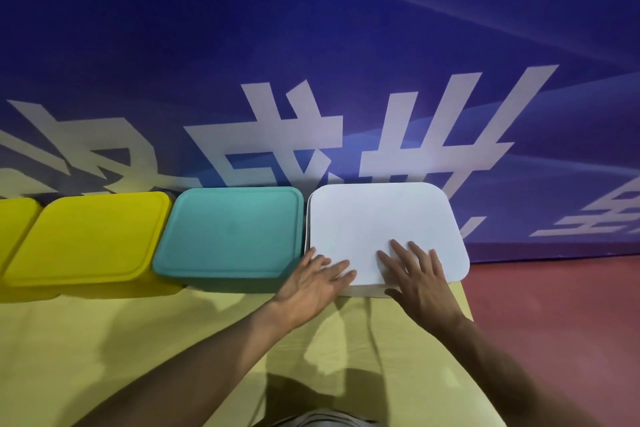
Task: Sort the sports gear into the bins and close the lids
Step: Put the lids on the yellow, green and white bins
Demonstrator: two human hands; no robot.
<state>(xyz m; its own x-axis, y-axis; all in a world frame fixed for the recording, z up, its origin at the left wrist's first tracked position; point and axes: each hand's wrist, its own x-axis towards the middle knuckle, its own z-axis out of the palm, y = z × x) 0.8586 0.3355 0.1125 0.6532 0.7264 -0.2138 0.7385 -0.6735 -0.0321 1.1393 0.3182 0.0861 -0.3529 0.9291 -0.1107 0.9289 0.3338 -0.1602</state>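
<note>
At the bottom edge of the frame we see a grey strip of clothing (323, 419), blurred. Above it two bare forearms reach up across the yellow table surface (138, 357), which fills the lower half of the frame.

Left hand (313, 284), centre of frame: palm down, fingers spread and straight, gripping nothing. Its fingertips lie on the near left corner of the white lid (381, 218); the palm hangs over the near edge of the white bin (363, 290).

Right hand (417, 274), just right of centre: flat, fingers extended and splayed, palm pressed on the near part of the white lid. Nothing is clasped in it.

The white lid sits on top of its bin; whether it is fully seated all round we cannot tell. Only a thin strip of the bin wall shows below the lid.

Just left of it, touching or nearly so, stands a teal bin (214, 281) with its teal lid (232, 229) on. Further left is a yellow bin with lid (93, 236), and at the left edge a second yellow bin (14, 218), partly cut off. No loose sports gear is visible; bin contents are hidden.

Behind the row, the upper frame is a blue banner (311, 28) with large white characters. At lower right, a red floor (554, 305).
</note>
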